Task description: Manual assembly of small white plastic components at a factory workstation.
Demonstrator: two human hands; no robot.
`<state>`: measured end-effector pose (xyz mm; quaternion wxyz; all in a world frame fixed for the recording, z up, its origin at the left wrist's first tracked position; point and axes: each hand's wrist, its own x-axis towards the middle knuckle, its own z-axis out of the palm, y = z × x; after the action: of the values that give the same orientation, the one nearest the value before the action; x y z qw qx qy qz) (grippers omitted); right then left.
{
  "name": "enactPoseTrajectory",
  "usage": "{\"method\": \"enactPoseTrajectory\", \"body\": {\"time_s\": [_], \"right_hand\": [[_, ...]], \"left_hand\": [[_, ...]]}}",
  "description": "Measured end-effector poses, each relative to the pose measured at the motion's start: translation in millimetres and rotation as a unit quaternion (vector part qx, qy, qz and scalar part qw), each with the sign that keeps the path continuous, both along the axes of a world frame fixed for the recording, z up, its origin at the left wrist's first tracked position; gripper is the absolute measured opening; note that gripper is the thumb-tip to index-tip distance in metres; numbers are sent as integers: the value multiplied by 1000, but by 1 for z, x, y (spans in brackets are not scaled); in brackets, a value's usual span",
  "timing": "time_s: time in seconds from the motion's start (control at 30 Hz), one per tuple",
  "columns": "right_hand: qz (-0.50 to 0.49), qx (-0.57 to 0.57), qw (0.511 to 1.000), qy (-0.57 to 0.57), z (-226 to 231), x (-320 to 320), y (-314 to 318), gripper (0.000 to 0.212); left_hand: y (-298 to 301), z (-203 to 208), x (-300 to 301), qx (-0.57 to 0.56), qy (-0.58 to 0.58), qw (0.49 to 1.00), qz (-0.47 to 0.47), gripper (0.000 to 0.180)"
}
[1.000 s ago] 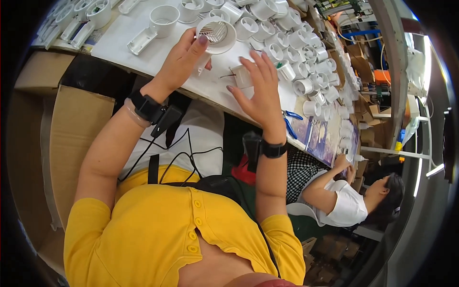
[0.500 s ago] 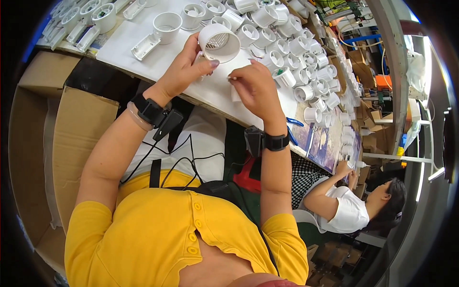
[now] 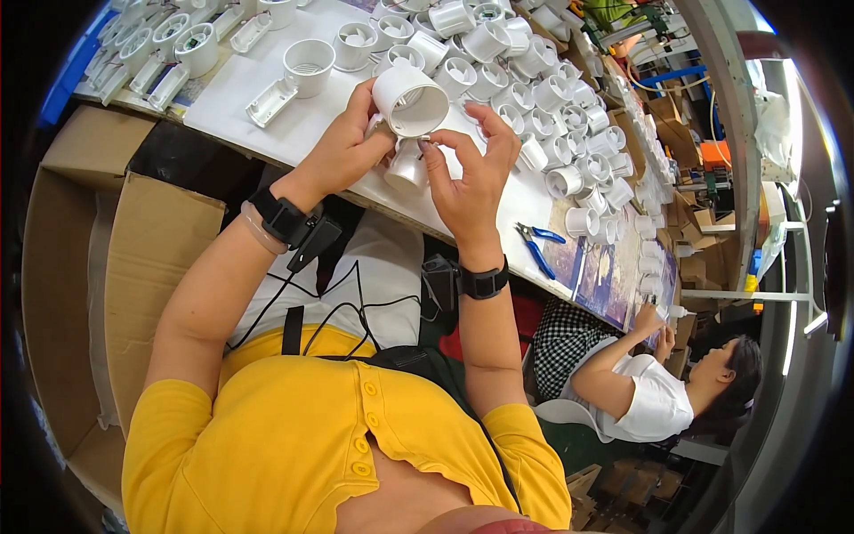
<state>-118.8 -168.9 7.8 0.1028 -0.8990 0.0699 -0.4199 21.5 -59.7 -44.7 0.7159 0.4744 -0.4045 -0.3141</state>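
My left hand (image 3: 342, 147) is closed around the side of a white plastic cup-shaped housing (image 3: 427, 114), whose round mouth is tipped toward me. Below its rim, thumb and forefinger of my right hand (image 3: 471, 178) pinch together beside the housing; what they hold is too small to make out. The other fingers of that hand are raised. A second white cup-shaped part (image 3: 407, 171) lies between my hands at the table's near edge. Left of them stands another white housing (image 3: 310, 69), with a white rectangular holder (image 3: 270, 103) attached to its side.
Many similar white housings (image 3: 551, 93) are heaped across the far right of the table. More stand at the far left (image 3: 196, 49). Blue-handled cutters (image 3: 539, 247) lie to my right. A cardboard box (image 3: 160, 267) stands at my left. A co-worker (image 3: 640, 392) sits at the right.
My right hand has moved in against the housing's lower rim, its fingers more spread. The housing has tilted slightly, and the cutters and the part between my hands now show more fully.
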Motion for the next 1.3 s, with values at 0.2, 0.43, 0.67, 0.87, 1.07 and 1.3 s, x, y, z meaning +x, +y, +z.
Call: {"method": "enactPoseTrajectory", "body": {"time_s": [0.2, 0.43, 0.67, 0.87, 1.07, 1.3], "right_hand": [[21, 17, 1000, -1, 8, -2, -4, 13], [45, 86, 995, 11, -4, 2, -9, 17], [74, 123, 989, 24, -6, -1, -7, 16], [41, 134, 989, 49, -7, -1, -2, 13], [50, 163, 982, 77, -2, -1, -7, 11], [55, 233, 968, 82, -2, -2, -3, 11]], "left_hand": [[-7, 2, -11, 25, -35, 999, 10, 56], [-8, -6, -9, 4, -34, 999, 24, 56], [1, 12, -7, 127, -57, 990, -25, 60], [-3, 2, -5, 55, -139, 989, 5, 66], [-1, 8, -3, 86, -152, 985, -12, 69], [3, 14, -2, 96, -115, 988, -41, 64]]}}
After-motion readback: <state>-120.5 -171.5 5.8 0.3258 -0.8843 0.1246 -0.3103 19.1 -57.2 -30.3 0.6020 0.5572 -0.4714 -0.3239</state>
